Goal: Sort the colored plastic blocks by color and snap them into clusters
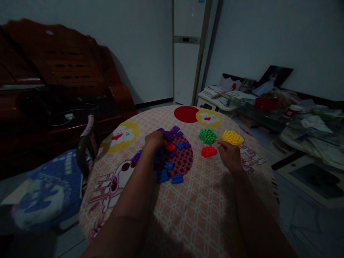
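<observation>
My left hand reaches into a mixed heap of small plastic pieces, its fingers curled down and partly hidden behind the hand. Purple pieces lie just beyond it, a red piece is beside its fingers, and blue pieces are scattered nearer me. On the right, my right hand hovers or rests by a red cluster, with its fingers drawn together; whatever they hold is too small to make out. Behind that hand sits a yellow cluster. A green cluster stands behind the red one.
A patterned cloth covers the round table. At left are a chair and a dark wooden bench. To the right, a glass-topped stand carries papers and clutter. A tall white cabinet unit stands behind.
</observation>
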A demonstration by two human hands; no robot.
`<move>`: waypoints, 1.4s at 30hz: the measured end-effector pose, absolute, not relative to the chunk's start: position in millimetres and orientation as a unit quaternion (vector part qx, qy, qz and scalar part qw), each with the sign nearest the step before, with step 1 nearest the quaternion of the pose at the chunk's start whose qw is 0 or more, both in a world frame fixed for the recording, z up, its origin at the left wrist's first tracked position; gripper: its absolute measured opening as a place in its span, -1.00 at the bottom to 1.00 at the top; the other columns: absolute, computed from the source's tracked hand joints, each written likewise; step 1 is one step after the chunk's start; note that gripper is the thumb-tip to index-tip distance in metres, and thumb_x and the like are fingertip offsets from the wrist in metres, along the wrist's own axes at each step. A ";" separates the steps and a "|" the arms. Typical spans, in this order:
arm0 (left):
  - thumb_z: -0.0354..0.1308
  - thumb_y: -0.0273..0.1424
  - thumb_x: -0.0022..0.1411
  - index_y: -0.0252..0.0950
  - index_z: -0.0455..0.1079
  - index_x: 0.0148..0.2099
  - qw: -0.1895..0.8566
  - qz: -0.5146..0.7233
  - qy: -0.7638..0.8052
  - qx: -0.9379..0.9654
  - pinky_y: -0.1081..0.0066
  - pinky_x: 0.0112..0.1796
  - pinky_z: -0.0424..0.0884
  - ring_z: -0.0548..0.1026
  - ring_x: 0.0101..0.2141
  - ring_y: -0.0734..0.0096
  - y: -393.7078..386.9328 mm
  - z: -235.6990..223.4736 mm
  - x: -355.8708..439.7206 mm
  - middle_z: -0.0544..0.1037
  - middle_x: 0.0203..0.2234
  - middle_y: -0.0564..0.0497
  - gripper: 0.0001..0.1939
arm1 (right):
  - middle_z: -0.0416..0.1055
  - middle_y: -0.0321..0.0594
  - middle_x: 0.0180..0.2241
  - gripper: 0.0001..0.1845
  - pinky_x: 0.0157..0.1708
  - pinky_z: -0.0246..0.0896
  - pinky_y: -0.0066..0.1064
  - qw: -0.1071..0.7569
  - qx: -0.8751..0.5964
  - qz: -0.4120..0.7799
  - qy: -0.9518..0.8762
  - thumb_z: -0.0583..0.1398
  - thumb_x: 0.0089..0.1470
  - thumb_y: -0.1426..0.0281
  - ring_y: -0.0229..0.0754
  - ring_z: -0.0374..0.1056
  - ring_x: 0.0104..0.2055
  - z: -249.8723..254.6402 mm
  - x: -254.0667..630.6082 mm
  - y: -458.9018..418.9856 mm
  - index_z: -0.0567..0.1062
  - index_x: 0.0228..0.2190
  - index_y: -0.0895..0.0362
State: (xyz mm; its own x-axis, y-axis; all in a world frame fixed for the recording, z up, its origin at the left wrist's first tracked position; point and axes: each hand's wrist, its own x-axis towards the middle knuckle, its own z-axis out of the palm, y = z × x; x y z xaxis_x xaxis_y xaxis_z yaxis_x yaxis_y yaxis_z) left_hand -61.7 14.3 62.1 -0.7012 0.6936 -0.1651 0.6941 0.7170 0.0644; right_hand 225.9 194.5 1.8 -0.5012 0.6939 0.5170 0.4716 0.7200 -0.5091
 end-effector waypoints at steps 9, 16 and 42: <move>0.23 -0.31 0.14 -0.21 0.58 -0.10 0.076 0.031 0.903 0.422 0.40 -0.18 0.46 0.58 -0.07 0.11 20.1 63.9 -58.4 0.65 -0.10 -0.14 -0.73 | 0.65 -0.07 -0.23 -0.62 -0.10 0.43 -0.23 0.394 -0.345 0.174 -0.834 0.09 0.07 0.37 -0.02 0.57 -0.22 0.0 224.8 194.2 0.68 -0.23 0.14; 0.25 -0.37 0.09 -0.21 0.60 -0.26 0.077 0.067 0.896 0.433 0.43 -0.26 0.44 0.59 -0.17 0.16 19.0 66.2 -56.7 0.67 -0.23 -0.09 -0.85 | 0.66 -0.12 -0.24 -0.63 -0.10 0.42 -0.26 0.402 -0.344 0.173 -0.831 0.09 0.07 0.38 -0.04 0.56 -0.19 -1.3 225.1 194.8 0.68 -0.23 0.10; 0.18 -0.51 0.19 -0.30 0.53 -0.23 0.165 0.337 0.621 0.688 0.45 -0.19 0.37 0.53 -0.28 0.38 66.8 38.7 86.6 0.62 -0.31 0.01 -0.88 | 0.65 -0.08 -0.26 -0.61 -0.09 0.42 -0.23 0.395 -0.351 0.198 -0.825 0.08 0.01 0.39 -0.02 0.57 -0.20 -2.5 225.0 198.9 0.67 -0.26 0.14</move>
State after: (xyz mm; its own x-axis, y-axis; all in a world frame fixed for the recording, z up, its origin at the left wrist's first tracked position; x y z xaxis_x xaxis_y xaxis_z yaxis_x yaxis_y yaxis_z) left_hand 86.6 66.8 38.7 0.0019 0.9657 0.2598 0.7431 -0.1752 0.6459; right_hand 225.0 198.9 -2.5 -0.4413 0.7362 0.5131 0.4229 0.6750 -0.6046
